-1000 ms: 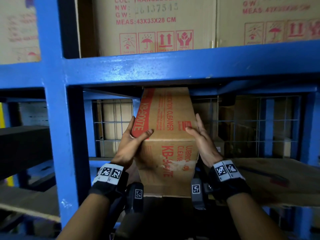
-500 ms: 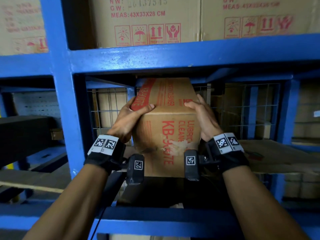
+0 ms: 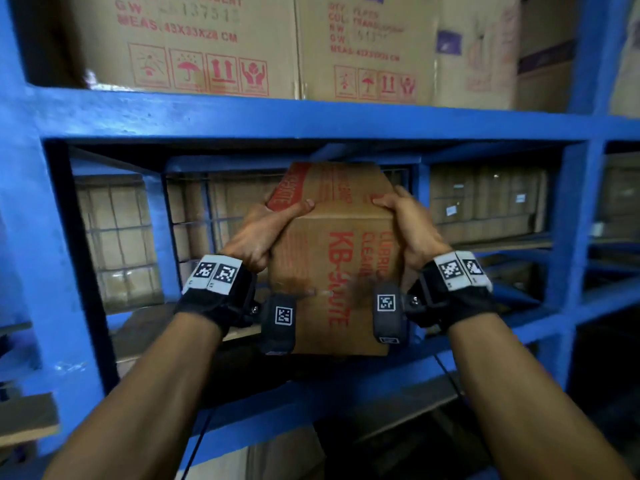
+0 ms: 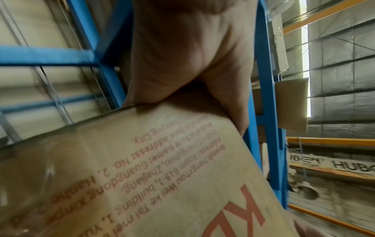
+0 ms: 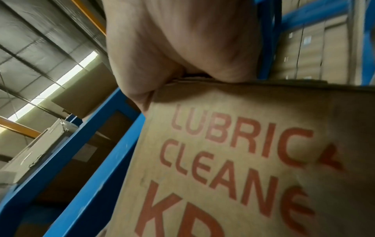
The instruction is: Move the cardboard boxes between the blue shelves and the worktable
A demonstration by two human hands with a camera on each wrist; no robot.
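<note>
A brown cardboard box (image 3: 341, 258) with red print "KB" and "LUBRIC CLEAN" stands in the opening of the blue shelf (image 3: 311, 121), just under the upper beam. My left hand (image 3: 266, 230) grips its upper left corner, thumb lying over the top edge. My right hand (image 3: 405, 223) grips the upper right corner the same way. In the left wrist view the palm (image 4: 182, 56) wraps the box (image 4: 162, 176) edge. The right wrist view shows that palm (image 5: 172, 48) pressed on the box (image 5: 233, 160) corner. The box's bottom is hidden behind the wrist cameras.
Large cardboard cartons (image 3: 194, 43) fill the shelf above. Wire mesh (image 3: 117, 233) with more cartons behind it closes the back of the bay. A blue upright (image 3: 45, 271) stands at the left, another (image 3: 575, 216) at the right. A lower blue beam (image 3: 346, 393) crosses in front.
Both hands have slid up to the box's top corners and curled over the edge. The view has pulled back from the shelf, with the box held between them.
</note>
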